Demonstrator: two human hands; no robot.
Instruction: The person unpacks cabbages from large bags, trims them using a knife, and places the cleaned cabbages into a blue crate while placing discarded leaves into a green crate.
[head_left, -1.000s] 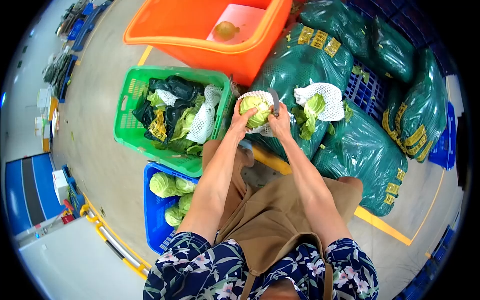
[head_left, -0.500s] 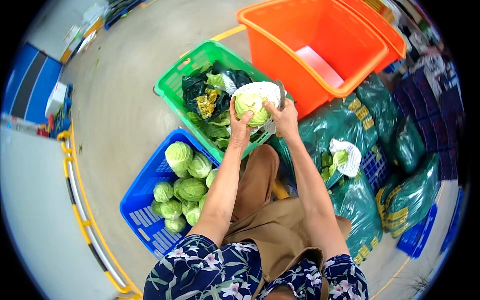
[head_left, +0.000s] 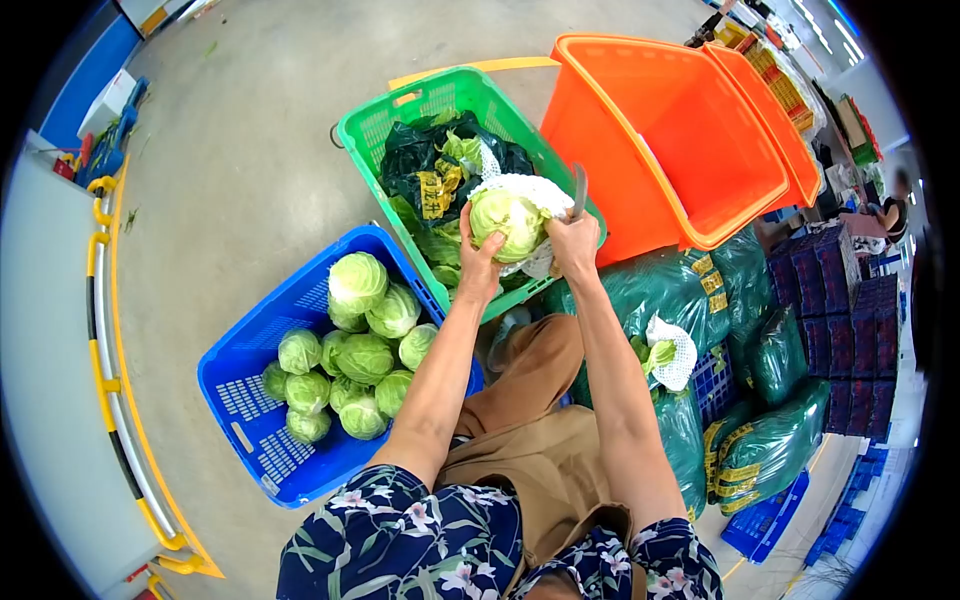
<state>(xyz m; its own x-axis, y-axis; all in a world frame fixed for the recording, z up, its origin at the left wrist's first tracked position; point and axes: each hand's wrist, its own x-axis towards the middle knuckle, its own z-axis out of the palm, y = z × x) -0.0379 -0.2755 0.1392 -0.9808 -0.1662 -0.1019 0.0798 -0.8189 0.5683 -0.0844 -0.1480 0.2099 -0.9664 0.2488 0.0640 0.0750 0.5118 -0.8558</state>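
Green, leafy cabbage (head_left: 505,220) fills curled left hand (head_left: 480,250); right hand (head_left: 574,246) grips seemingly metal knife (head_left: 580,188).

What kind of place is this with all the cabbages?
It looks like a warehouse or packing area for vegetables, though I can't be sure. The clues are the blue crate holding cabbages, the piled green bags and the big orange tub.

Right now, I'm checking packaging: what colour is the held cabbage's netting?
The netting is white, clearest in the head view.
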